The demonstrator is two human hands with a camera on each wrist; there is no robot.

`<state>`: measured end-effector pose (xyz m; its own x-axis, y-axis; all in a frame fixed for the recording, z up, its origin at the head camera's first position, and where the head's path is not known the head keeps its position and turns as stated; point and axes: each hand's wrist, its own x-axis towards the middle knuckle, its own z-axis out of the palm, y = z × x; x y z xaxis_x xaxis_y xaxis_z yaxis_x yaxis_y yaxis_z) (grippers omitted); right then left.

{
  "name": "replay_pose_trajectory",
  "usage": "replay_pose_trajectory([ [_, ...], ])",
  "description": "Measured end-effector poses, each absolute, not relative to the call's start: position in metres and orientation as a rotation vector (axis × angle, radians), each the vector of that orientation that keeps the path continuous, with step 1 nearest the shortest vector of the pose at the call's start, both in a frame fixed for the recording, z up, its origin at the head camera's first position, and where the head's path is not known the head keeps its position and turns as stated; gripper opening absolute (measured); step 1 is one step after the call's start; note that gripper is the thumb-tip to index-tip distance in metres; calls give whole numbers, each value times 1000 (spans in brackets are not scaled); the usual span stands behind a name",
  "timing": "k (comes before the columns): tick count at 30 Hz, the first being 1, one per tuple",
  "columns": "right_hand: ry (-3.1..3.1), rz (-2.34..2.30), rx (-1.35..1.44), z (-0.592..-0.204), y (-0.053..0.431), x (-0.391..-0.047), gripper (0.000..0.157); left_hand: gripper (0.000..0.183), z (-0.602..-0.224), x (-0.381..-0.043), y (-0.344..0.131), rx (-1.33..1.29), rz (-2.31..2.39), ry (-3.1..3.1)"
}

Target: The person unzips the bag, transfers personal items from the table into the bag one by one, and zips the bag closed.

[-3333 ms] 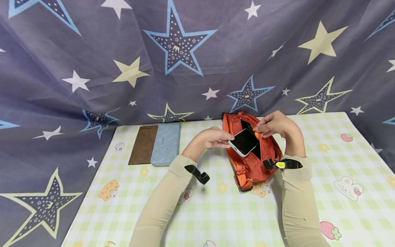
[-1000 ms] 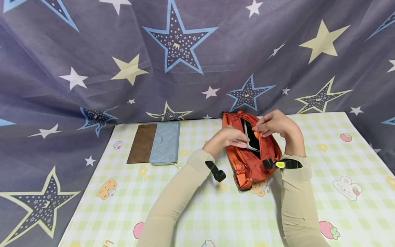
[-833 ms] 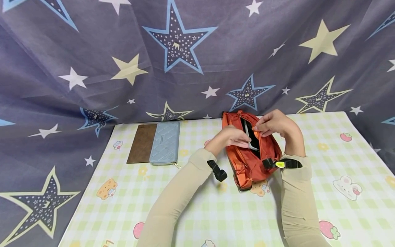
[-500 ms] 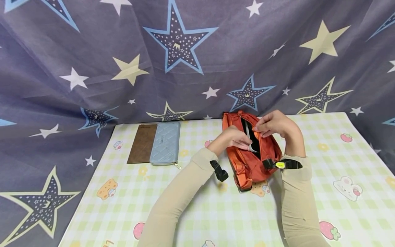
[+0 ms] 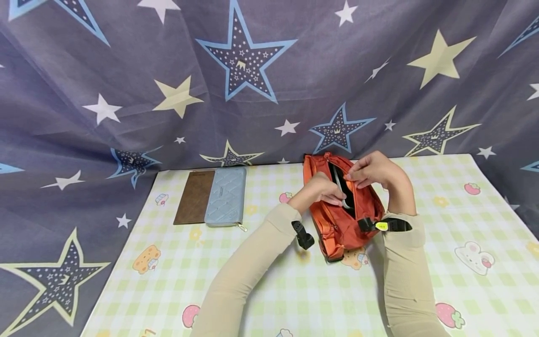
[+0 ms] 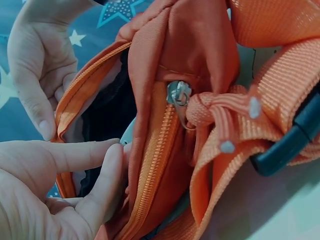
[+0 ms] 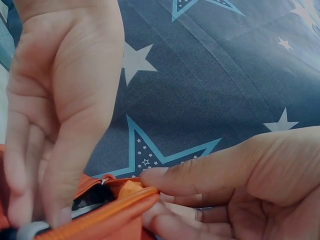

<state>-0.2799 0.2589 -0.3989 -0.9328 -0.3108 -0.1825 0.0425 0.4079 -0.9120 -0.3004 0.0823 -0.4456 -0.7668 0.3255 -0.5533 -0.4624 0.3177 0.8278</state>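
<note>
An orange-red bag (image 5: pixel 349 234) lies on the table, its zipped mouth spread wide over a black lining. Inside the mouth a phone in a pale case (image 5: pixel 346 204) stands on edge, mostly hidden within the bag. My left hand (image 5: pixel 322 189) reaches into the opening from the left; its thumb and index finger pinch the phone's edge, seen in the left wrist view as a pale rim (image 6: pixel 128 133). My right hand (image 5: pixel 372 169) pinches the right side of the opening, thumb and fingers on the orange zipper edge (image 7: pixel 107 215), holding it apart.
A light blue quilted wallet (image 5: pixel 226 196) with a zipper pull lies at the back left, beside a brown flat wallet (image 5: pixel 194 196). An orange strap with a black buckle (image 6: pixel 287 142) hangs from the bag. Behind the table hangs a dark star-patterned cloth (image 5: pixel 269 126).
The phone has gone from lying tilted across the bag's mouth, screen up, to standing on edge inside it. My left hand has moved right along with it; the right hand stays in place.
</note>
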Motion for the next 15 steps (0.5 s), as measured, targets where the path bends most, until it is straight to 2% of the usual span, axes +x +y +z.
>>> replay_pose_trajectory([
  [7,2384,-1471,-166,-397,255,-279,26,12,-448,-294,86,-162,1532,2022],
  [15,2392,-1459,-171,-397,255,-278,26,23,-446,-289,91,-224,1506,2164],
])
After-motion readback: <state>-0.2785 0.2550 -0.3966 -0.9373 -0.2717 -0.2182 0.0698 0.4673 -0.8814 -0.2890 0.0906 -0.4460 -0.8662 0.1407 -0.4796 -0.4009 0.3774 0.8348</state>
